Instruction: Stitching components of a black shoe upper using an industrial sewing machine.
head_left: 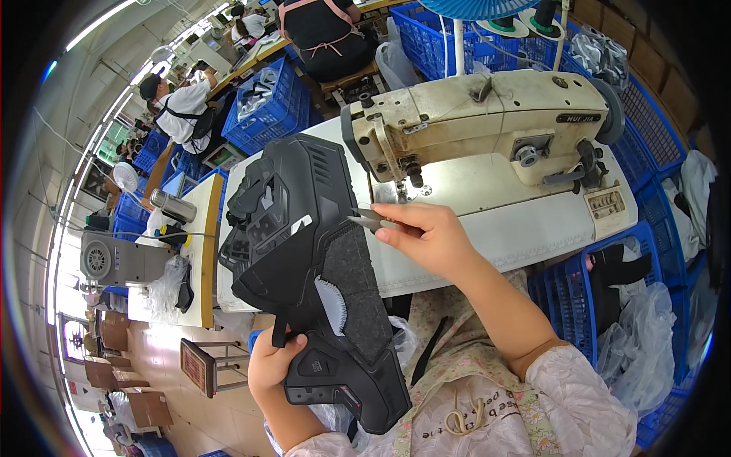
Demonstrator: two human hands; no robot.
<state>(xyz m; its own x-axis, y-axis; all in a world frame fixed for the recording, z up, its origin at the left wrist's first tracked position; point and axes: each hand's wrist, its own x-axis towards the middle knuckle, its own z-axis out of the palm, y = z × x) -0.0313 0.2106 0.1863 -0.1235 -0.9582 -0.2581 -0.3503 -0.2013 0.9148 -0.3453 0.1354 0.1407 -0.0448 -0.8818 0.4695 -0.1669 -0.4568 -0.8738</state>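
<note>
My left hand grips the lower edge of a black moulded protective pad, its fingers curled at a narrow strap. The pad has ribbed, raised panels, a dark grey felt area and a light grey stitched patch. It lies partly over the white sewing table and hangs past the front edge. My right hand is closed around small thread snips, whose blades point left at the pad's right edge. I cannot tell whether the tips touch it. Some of my left fingers are hidden behind the pad.
A cream sewing machine stands just beyond my right hand. Blue crates surround the table, and one at right holds plastic bags and black pieces. A stool stands at lower left. Other people sit farther back.
</note>
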